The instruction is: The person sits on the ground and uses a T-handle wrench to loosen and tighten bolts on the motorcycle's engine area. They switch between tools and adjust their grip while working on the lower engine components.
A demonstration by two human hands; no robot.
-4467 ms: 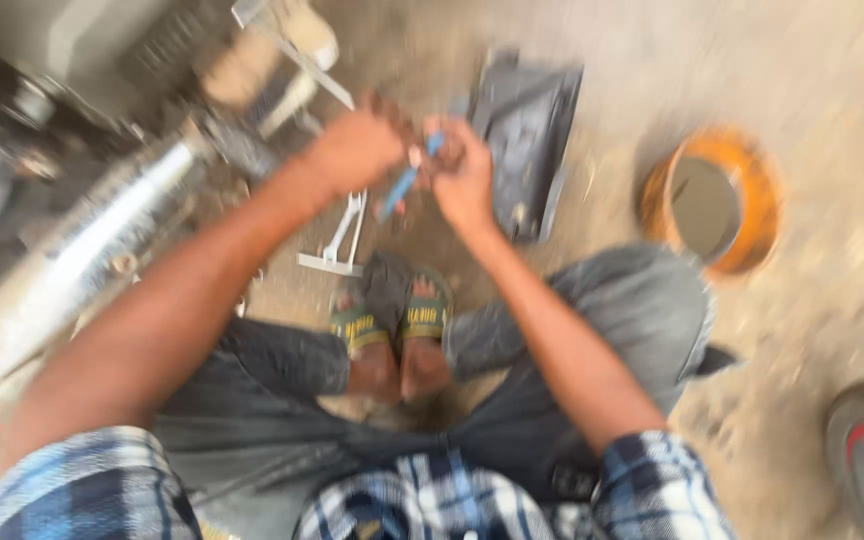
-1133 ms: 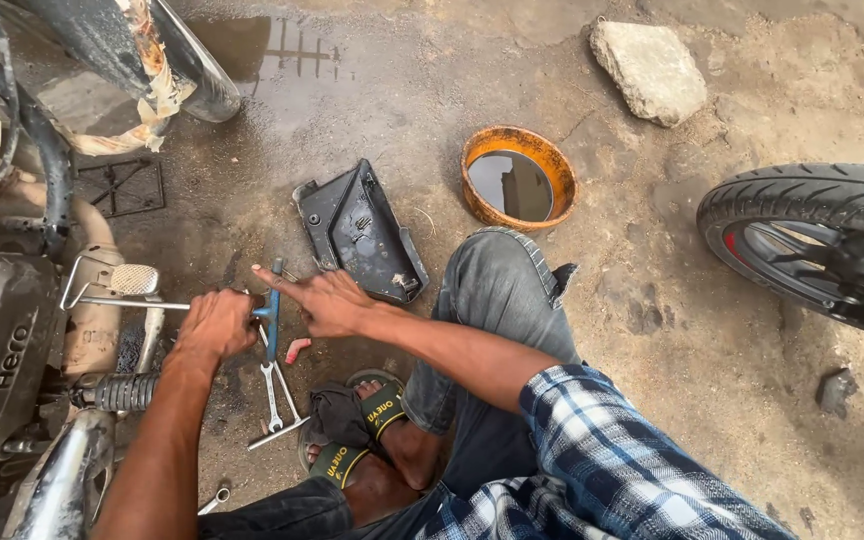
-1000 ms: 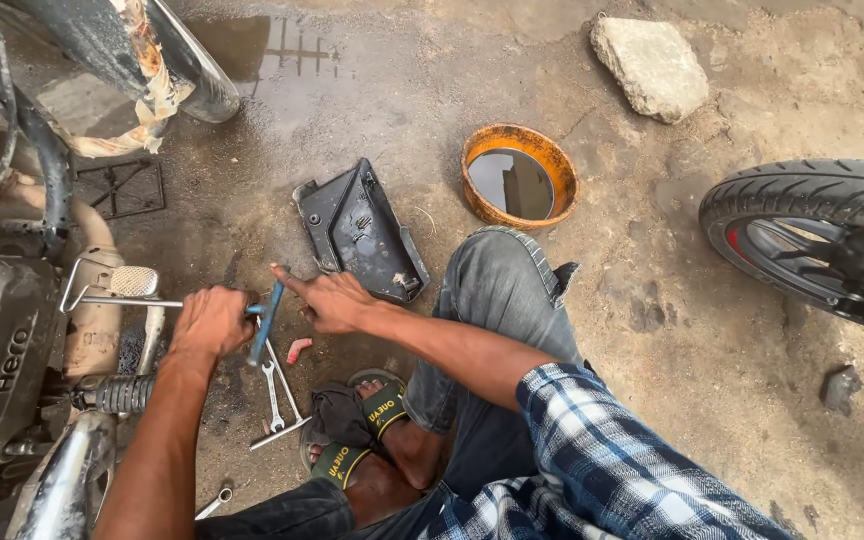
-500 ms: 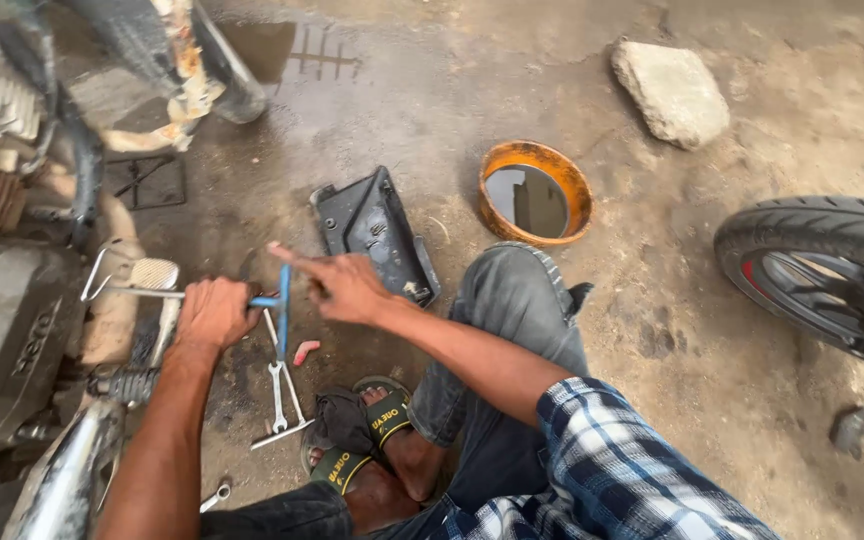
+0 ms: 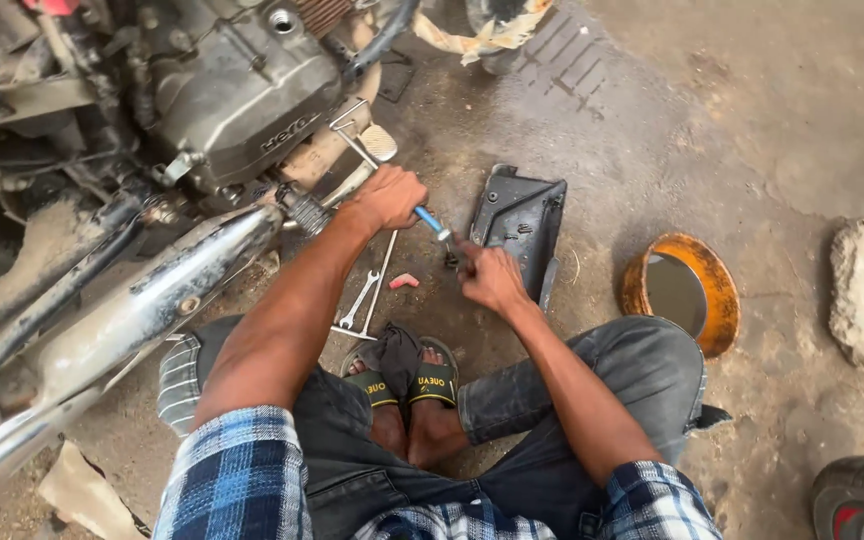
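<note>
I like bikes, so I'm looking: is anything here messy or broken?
Yes. A black plastic panel lies loose on the dirty ground, and wrenches lie scattered beside the feet. Torn wrapping hangs from the motorcycle, and the orange bowl looks rusty.

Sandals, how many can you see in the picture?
2. One sandal is on the person's left foot and the other sandal is on the right foot, side by side on the ground, with a dark cloth draped partly over them.

My shirt (image 5: 242, 470): blue/white plaid. Tool handle (image 5: 430, 221) in my left hand (image 5: 389, 197): blue. Pan (image 5: 682, 292): orange rim. Tray (image 5: 518, 222): black. Sandals (image 5: 404, 382): black w/ yellow. Exhaust pipe (image 5: 152, 300): silver.
</note>
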